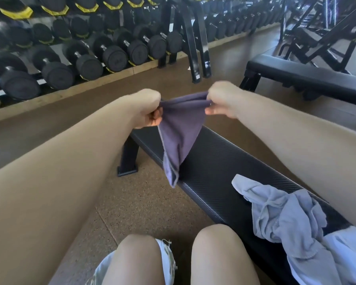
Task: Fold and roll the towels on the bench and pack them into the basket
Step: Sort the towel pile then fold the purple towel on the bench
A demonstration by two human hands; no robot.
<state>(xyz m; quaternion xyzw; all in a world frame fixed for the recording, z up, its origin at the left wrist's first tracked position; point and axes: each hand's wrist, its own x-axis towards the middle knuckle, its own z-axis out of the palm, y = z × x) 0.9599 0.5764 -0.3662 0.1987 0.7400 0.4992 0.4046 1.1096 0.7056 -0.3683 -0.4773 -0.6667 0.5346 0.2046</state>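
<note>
A purple towel (180,130) hangs in the air above the black bench (212,165), stretched by its top edge between both hands. My left hand (147,109) grips its left corner and my right hand (221,100) grips its right corner. The towel's lower tip droops down past the bench's near edge. A crumpled light blue towel (280,214) lies on the bench at the lower right, with a paler blue towel (345,256) beside it at the frame's corner. No basket is in view.
My bare knees (173,258) are at the bottom, beside the bench. A rack of black dumbbells (86,50) runs along the left and back. A second black bench (308,75) stands at the right, beyond brown speckled floor (132,202).
</note>
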